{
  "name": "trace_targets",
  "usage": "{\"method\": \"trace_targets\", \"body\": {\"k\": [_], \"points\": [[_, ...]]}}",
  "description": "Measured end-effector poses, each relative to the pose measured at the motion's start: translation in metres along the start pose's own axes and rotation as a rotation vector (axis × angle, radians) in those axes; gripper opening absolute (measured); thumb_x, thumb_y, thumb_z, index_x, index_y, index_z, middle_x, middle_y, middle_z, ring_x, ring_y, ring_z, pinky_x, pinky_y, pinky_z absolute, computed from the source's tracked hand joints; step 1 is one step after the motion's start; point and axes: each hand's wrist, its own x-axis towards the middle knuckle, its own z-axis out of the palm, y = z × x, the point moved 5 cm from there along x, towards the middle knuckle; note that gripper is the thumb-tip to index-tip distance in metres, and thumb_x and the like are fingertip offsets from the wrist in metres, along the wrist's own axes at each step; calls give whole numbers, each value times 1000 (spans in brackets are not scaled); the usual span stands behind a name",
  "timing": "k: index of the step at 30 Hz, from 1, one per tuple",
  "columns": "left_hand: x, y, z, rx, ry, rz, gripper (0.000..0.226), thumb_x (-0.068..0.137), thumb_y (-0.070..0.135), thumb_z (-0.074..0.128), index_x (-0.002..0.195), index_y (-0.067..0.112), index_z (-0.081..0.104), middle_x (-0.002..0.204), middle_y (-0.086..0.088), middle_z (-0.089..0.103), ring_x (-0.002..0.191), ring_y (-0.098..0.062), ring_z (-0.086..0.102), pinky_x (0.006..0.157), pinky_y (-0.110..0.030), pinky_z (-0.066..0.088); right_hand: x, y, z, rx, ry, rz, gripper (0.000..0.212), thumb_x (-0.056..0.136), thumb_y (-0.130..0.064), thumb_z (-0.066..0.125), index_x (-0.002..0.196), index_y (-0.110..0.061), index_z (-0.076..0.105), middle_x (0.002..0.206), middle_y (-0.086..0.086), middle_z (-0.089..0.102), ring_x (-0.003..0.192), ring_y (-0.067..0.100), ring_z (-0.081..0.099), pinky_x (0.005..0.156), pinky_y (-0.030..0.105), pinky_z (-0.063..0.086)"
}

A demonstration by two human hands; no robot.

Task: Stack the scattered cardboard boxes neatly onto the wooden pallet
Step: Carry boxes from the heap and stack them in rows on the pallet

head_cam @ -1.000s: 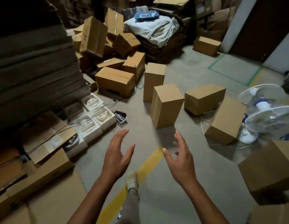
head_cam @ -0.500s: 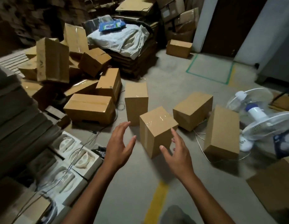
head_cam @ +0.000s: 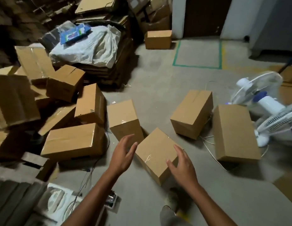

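Brown taped cardboard box (head_cam: 156,154) stands corner-on upon the grey concrete floor (head_cam: 158,79), directly between left hand (head_cam: 123,154) and right hand (head_cam: 182,167), fingers spread wide and empty, the right seemingly nearer.

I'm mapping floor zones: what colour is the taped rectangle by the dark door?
The taped rectangle is green, seen best in the head view.

The box (head_cam: 156,154) nearest me is plain tan with a glossy clear tape strip. The floor (head_cam: 158,82) is dull grey. At one o'clock runs a green tape outline (head_cam: 197,66). At three o'clock the fan (head_cam: 272,105) is white with a blue collar. At eleven o'clock a white cloth (head_cam: 89,48) carries a blue packet (head_cam: 73,32).
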Motion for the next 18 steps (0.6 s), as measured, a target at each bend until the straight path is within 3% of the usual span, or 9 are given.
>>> {"method": "trace_targets", "body": {"k": [3, 7, 10, 14, 18], "points": [[63, -13, 21, 75, -113, -50, 50, 103, 46, 48, 144, 18, 50, 146, -3, 52, 127, -11, 48, 98, -27, 38, 43, 17, 3, 56, 7, 152, 67, 98, -32, 64, 155, -22, 31, 156, 4, 39, 140, 23, 42, 110, 34, 39], [132, -46, 63, 289, -338, -44, 60, 101, 54, 46, 147, 16, 46, 149, -6, 47, 129, -22, 51, 106, -41, 46, 78, 53, 18, 130, 11, 372, 66, 95, -31, 67, 153, -21, 37, 153, 7, 46, 135, 27, 49, 110, 39, 43], [178, -71, 95, 354, -438, -54, 62, 101, 53, 47, 148, 13, 45, 148, -9, 48, 128, -26, 51, 106, -43, 45, 95, 82, 36, 140, 20, 522, 67, 94, -30, 69, 152, -16, 39, 151, 10, 48, 137, 29, 47, 112, 40, 40], [227, -120, 142, 264, -537, -180, 65, 98, 52, 54, 144, 7, 48, 145, -12, 52, 127, -33, 54, 107, -48, 45, 114, 120, 71, 176, 29, 703, 65, 95, -29, 67, 152, -14, 40, 150, 11, 50, 137, 30, 48, 110, 38, 41], [261, -195, 194, 86, -574, -382, 80, 81, 71, 53, 119, 1, 62, 115, -24, 66, 106, -43, 63, 92, -58, 53, 127, 155, 114, 298, 70, 893, 66, 95, -31, 66, 153, -14, 39, 151, 13, 48, 135, 30, 49, 108, 39, 43]]}}
